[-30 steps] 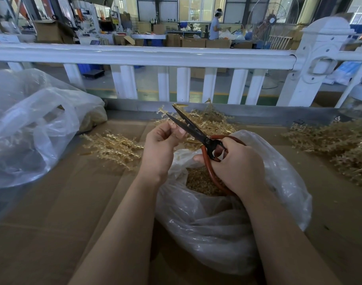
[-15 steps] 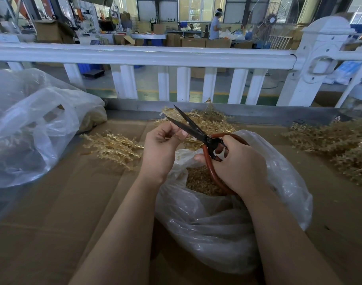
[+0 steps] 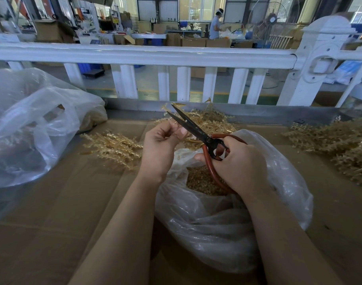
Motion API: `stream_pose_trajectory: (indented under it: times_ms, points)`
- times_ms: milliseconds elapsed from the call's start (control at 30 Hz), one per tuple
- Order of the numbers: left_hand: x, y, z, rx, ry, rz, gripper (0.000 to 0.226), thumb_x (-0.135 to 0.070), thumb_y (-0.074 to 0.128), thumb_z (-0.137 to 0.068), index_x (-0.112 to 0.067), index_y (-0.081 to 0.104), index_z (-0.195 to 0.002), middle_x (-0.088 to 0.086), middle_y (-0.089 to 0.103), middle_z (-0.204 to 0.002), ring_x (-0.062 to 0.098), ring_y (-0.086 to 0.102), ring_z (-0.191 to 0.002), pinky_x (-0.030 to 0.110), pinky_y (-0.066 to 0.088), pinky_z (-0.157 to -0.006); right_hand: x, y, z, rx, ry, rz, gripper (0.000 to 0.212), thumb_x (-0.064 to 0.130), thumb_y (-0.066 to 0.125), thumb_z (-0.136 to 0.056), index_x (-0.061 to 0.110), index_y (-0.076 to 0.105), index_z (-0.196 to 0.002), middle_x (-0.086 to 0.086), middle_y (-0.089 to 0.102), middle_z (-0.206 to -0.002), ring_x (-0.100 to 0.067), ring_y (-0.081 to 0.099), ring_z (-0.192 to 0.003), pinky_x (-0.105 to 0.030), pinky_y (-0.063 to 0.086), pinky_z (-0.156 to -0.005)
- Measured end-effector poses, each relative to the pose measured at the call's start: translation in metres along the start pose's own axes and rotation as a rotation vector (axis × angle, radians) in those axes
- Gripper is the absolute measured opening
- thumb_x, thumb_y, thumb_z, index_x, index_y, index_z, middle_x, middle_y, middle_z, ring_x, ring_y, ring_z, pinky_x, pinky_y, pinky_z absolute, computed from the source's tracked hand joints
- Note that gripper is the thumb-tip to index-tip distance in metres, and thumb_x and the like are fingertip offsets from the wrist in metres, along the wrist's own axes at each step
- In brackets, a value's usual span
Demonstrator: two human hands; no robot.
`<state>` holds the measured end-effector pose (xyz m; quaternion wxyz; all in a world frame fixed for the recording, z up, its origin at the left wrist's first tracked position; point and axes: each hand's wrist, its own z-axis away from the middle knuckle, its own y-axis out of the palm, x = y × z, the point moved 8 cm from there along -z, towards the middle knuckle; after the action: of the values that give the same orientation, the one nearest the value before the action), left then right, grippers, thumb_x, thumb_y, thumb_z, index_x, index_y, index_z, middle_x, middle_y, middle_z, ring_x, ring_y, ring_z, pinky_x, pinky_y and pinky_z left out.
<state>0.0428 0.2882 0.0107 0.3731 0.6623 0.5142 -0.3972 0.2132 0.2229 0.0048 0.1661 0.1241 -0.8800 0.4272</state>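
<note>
The right hand (image 3: 242, 163) is curled through the red handles of the scissors (image 3: 193, 128), whose dark blades stand apart and point up and away from it. Just left of that grip, the left hand (image 3: 159, 147) pinches a small golden sprig (image 3: 176, 122) in its fingertips, right at the blades. Under both hands an open plastic bag (image 3: 217, 233) holds cut bits (image 3: 198, 179), with loose sprig piles (image 3: 114, 147) further out on the cardboard (image 3: 52, 223) and a white railing (image 3: 135, 54) beyond.

left grip (image 3: 161, 149): fingers curled, thumb pinching | right grip (image 3: 240, 164): fingers curled tight | both forearms angled inward
</note>
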Motion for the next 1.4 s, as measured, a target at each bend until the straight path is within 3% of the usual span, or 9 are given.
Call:
stream_pose_trajectory:
  times_ms: [133,333,467,567,667,867,1067,1233,1400]
  points:
    - [0.002,0.000,0.000,0.009,-0.002,0.011,0.022,-0.002,0.061,-0.093,0.019,0.056,-0.093,0.039,0.056,-0.094,0.025,0.054,-0.087,0.032,0.050,-0.086,0.000,0.000,0.000,0.013,0.004,-0.019,0.077,0.094,0.040,-0.065,0.022,0.065,-0.079,0.016,0.061,-0.068,-0.001,0.056,-0.061,-0.023,0.051,-0.058]
    - [0.005,0.000,0.000,0.004,-0.023,0.044,0.019,-0.001,0.062,-0.092,0.018,0.058,-0.093,0.012,0.063,-0.085,0.016,0.058,-0.084,0.021,0.051,-0.080,0.000,0.002,-0.002,0.042,0.032,-0.030,0.081,0.094,0.040,-0.061,0.021,0.067,-0.082,0.013,0.065,-0.073,-0.005,0.060,-0.066,-0.030,0.057,-0.065]
    - [0.011,0.002,0.001,0.013,-0.092,0.066,0.021,-0.004,0.063,-0.092,-0.016,0.071,-0.077,-0.013,0.071,-0.075,-0.004,0.061,-0.070,0.011,0.046,-0.067,0.001,0.003,0.000,0.043,0.016,-0.089,0.073,0.089,0.048,-0.066,0.022,0.070,-0.085,0.015,0.069,-0.079,-0.005,0.063,-0.070,-0.020,0.052,-0.064]
    - [0.021,0.000,0.001,-0.008,-0.203,0.114,0.031,-0.009,0.066,-0.090,-0.024,0.067,-0.063,-0.010,0.071,-0.074,0.003,0.061,-0.071,0.027,0.042,-0.079,-0.001,0.004,0.002,0.046,0.043,-0.165,0.055,0.084,0.057,-0.068,0.031,0.067,-0.083,0.020,0.065,-0.073,0.003,0.060,-0.067,-0.008,0.041,-0.057]
    - [0.027,0.004,0.003,0.016,-0.269,0.092,0.023,-0.012,0.068,-0.090,-0.022,0.072,-0.070,-0.006,0.070,-0.072,0.010,0.057,-0.070,0.037,0.040,-0.080,-0.006,0.006,0.001,0.042,0.090,-0.238,0.050,0.078,0.063,-0.071,0.029,0.068,-0.078,0.019,0.064,-0.067,0.003,0.061,-0.063,-0.008,0.041,-0.053]
    - [0.024,0.023,0.010,0.138,-0.271,0.118,0.004,-0.001,0.068,-0.086,0.002,0.066,-0.084,0.004,0.064,-0.071,0.004,0.056,-0.059,0.013,0.045,-0.057,-0.017,0.013,-0.002,0.043,0.200,-0.444,0.023,0.051,0.075,-0.083,0.034,0.065,-0.070,0.013,0.069,-0.064,-0.002,0.065,-0.066,-0.027,0.056,-0.059]
    - [0.022,0.031,0.013,0.195,-0.298,0.145,0.009,0.005,0.064,-0.086,-0.002,0.066,-0.081,-0.008,0.068,-0.060,-0.003,0.060,-0.051,0.008,0.043,-0.048,-0.020,0.020,-0.004,0.098,0.231,-0.568,0.010,0.033,0.077,-0.087,0.033,0.068,-0.082,0.023,0.071,-0.073,0.004,0.066,-0.069,-0.009,0.047,-0.056]
    - [0.020,0.030,0.013,0.185,-0.313,0.157,0.009,0.004,0.067,-0.084,-0.003,0.065,-0.080,-0.007,0.069,-0.061,-0.002,0.061,-0.052,0.009,0.043,-0.048,-0.020,0.020,-0.005,0.104,0.247,-0.592,0.007,0.028,0.076,-0.089,0.029,0.069,-0.091,0.028,0.069,-0.073,0.009,0.065,-0.071,-0.006,0.046,-0.059]
    - [0.024,0.021,0.010,0.122,-0.313,0.107,0.017,-0.018,0.072,-0.084,-0.013,0.063,-0.071,0.000,0.067,-0.071,0.006,0.054,-0.062,0.018,0.042,-0.058,-0.022,0.019,-0.006,0.087,0.249,-0.586,0.011,0.026,0.076,-0.090,0.022,0.071,-0.099,0.033,0.067,-0.070,0.013,0.064,-0.072,-0.003,0.044,-0.059]
